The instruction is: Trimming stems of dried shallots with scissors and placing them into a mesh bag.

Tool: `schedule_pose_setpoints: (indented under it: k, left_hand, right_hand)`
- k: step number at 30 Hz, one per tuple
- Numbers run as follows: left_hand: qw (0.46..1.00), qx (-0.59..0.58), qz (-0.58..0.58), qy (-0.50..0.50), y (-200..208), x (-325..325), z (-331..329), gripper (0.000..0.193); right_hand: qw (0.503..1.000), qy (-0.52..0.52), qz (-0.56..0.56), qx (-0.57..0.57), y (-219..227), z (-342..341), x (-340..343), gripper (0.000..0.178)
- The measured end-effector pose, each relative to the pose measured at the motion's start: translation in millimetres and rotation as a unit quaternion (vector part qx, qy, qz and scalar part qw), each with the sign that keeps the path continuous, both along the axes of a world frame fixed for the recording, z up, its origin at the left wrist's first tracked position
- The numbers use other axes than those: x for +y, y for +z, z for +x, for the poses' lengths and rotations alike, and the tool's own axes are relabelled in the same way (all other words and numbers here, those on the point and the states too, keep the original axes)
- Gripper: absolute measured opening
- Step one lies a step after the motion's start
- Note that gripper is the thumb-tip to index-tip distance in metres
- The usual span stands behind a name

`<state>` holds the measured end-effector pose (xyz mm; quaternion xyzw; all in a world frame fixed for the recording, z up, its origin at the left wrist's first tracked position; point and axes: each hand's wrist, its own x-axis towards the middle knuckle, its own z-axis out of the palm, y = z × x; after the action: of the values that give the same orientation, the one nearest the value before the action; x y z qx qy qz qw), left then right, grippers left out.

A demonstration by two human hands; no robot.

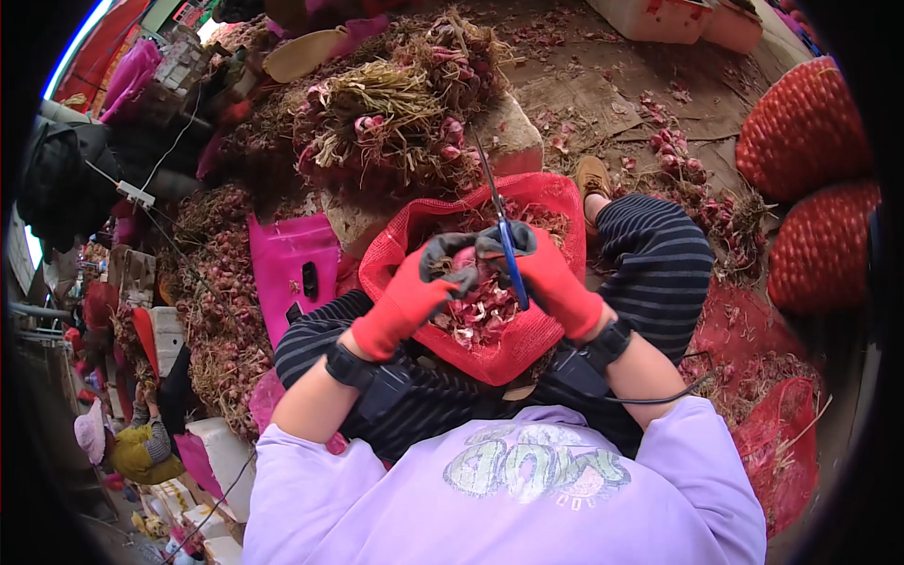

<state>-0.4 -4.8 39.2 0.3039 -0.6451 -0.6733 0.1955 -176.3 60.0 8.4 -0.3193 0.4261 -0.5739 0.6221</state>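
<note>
Over an open red mesh bag (384, 250) between my legs, both my hands work close together in red gloves with grey fingers. My left hand (414, 292) is closed around a purple-skinned garlic bulb (463, 259), partly hidden by its fingers. My right hand (546, 278) grips a pair of blue-handled scissors (509, 254), whose long metal blades point away from me; its fingertips are close to the bulb. Below the hands, loose purple and white skins and bulbs (480, 315) lie in the bag.
Ahead, a large heap of dried-stalk garlic bundles (386, 113) rests on a pale block (513, 132). Full red mesh sacks (810, 122) stand at the right. More garlic (221, 301) and a pink plastic sheet (297, 264) lie at the left. A co-worker (141, 447) is at the far left.
</note>
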Motion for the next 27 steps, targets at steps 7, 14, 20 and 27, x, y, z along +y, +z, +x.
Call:
schedule_pose_setpoints:
  k: [7,14,20,27]
  left_hand:
    - [0.972,0.037,0.230,0.000,-5.4,1.3,0.9,0.037]
    - [0.996,0.031,0.042,0.072,-26.5,-5.0,7.4,0.041]
    - [0.949,0.122,0.258,0.130,-62.2,-5.5,15.9,0.032]
    - [0.962,0.109,0.181,0.172,-42.8,1.2,3.6,0.033]
  right_hand:
    - [0.993,-0.066,0.007,-0.093,-14.2,6.4,3.9,0.022]
    - [0.992,-0.032,0.015,-0.124,-15.7,3.6,-2.0,0.037]
    - [0.999,-0.011,0.013,-0.050,-16.3,19.9,-4.0,0.039]
    - [0.978,0.004,0.005,-0.210,-17.7,26.8,8.8,0.035]
